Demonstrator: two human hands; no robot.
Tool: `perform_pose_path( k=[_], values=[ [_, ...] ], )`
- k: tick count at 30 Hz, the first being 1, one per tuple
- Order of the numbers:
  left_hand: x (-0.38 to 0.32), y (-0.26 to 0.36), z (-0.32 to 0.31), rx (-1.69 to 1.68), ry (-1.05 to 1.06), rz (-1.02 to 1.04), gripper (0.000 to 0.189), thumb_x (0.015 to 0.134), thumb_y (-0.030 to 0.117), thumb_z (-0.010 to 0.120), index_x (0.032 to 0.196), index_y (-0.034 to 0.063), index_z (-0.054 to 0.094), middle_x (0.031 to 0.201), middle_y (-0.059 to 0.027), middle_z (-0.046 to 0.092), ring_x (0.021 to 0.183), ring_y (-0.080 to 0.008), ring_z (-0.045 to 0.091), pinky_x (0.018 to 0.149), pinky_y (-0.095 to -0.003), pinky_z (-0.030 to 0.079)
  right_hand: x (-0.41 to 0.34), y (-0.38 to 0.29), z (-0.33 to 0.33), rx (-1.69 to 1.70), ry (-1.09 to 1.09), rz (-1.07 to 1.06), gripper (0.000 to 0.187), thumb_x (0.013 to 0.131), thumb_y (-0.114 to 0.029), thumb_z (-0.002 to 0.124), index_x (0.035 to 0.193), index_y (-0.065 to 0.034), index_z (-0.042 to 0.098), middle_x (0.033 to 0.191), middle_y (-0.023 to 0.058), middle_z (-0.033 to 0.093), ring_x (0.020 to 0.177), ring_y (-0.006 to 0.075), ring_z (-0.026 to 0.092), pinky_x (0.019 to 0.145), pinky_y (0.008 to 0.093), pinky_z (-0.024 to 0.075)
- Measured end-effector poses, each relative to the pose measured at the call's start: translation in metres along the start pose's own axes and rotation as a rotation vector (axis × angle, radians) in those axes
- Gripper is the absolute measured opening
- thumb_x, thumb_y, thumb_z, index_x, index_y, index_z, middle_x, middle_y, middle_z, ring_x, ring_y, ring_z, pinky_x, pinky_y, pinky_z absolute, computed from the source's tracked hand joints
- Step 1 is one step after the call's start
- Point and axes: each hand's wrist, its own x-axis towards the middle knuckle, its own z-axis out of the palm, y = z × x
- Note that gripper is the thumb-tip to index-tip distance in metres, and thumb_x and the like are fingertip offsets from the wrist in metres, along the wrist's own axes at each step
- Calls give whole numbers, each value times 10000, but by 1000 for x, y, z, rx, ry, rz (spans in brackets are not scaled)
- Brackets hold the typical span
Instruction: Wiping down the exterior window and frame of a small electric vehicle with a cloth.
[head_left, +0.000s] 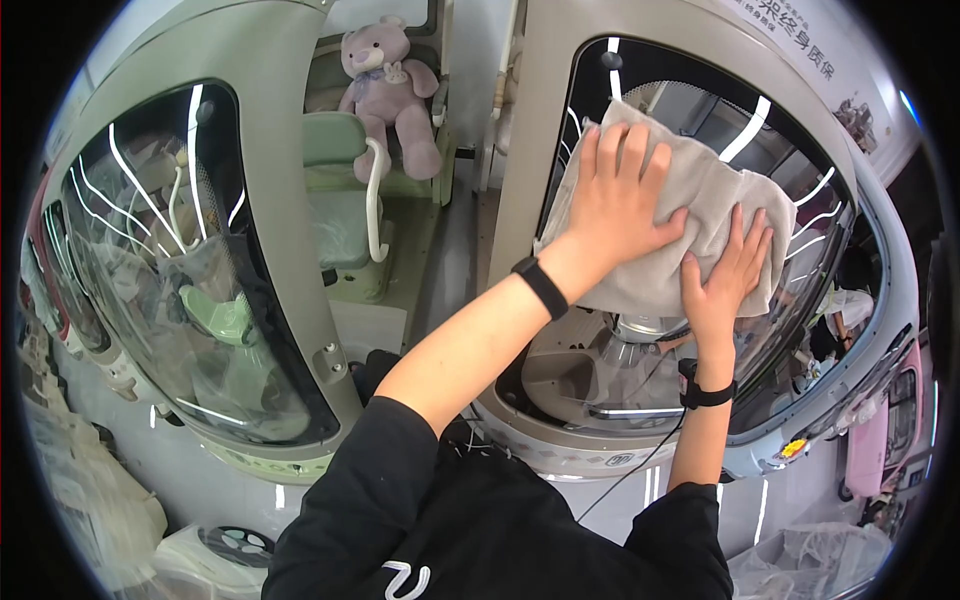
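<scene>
A grey-beige cloth (705, 180) lies spread against the front windshield (795, 300) of a small beige vehicle, right of the middle. On the cloth's left part my left hand (622, 195) rests flat, fingers spread and pointing up. Lower and to the right, my right hand (724, 274) presses on the same cloth, also with its fingers up. Neither hand has its fingers closed round the cloth. Both wrists wear black bands; a small device sits at the right one. Through the glass below the cloth, part of the steering column shows.
A green vehicle (289, 225) with a curved windshield stands on the left, its door side open to green seats. A pink teddy bear (390, 97) sits inside. Beyond on the right are a light-blue vehicle (892, 300) and a pink one (870, 450). Plastic-wrapped items (817, 555) lie lower right.
</scene>
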Motion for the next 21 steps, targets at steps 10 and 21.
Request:
perform_pose_path(
  k=[10, 21],
  values=[
    [36, -11, 12, -34, 54, 3, 755, 705, 434, 825, 1296, 87, 510, 1342, -206, 410, 1299, -420, 369, 1116, -590, 334, 26, 6, 0, 58, 3, -25, 848, 874, -307, 713, 1621, -141, 348, 1714, 209, 195, 1576, 467, 123, 1227, 612, 136],
    [-31, -8, -17, 26, -37, -37, 738, 732, 386, 804, 1342, 100, 504, 1354, -194, 431, 1307, -425, 389, 1113, -624, 311, -2, -13, -2, 15, -30, -73, 889, 821, -296, 739, 1612, -136, 366, 1709, 209, 206, 1577, 459, 132, 1220, 603, 165]
  ],
)
